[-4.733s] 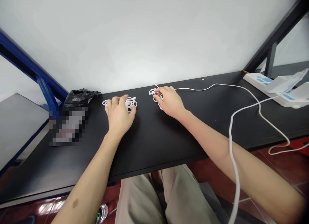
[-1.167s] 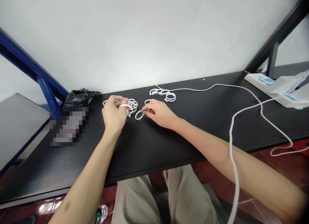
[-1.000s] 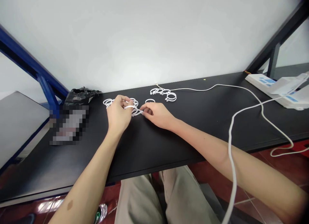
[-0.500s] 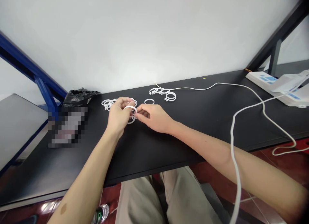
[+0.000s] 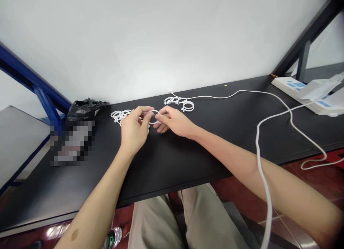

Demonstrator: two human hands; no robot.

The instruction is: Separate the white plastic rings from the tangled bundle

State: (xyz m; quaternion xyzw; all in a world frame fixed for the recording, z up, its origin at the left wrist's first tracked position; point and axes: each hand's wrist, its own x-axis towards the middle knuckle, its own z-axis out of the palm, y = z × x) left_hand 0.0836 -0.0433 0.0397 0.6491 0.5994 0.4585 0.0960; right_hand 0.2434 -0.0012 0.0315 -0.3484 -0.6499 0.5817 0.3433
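A thin white plastic ring (image 5: 154,123), much like a curtain ring, is held up between my two hands over the black table. My left hand (image 5: 134,129) pinches its left side between thumb and fingers. On its right side my right hand (image 5: 176,123) has thumb and index finger closed, the other fingers loosely curled below. Left of my left hand lies a cluster of white rings (image 5: 118,115) with small knobs, partly covered by that hand. Several similar rings (image 5: 188,106) lie beyond my right hand, near the wall.
A white cable (image 5: 258,134) runs over the table and hangs across my right forearm. At the right stands a white device (image 5: 295,89) with blue markings. A crumpled black bag (image 5: 83,109) and a blurred-out flat item (image 5: 73,143) lie at the left, near a blue metal brace (image 5: 45,102).
My right hand has moved slightly up, and the held ring now stretches between both hands. The loose single ring on the table is no longer visible where my right hand now is.
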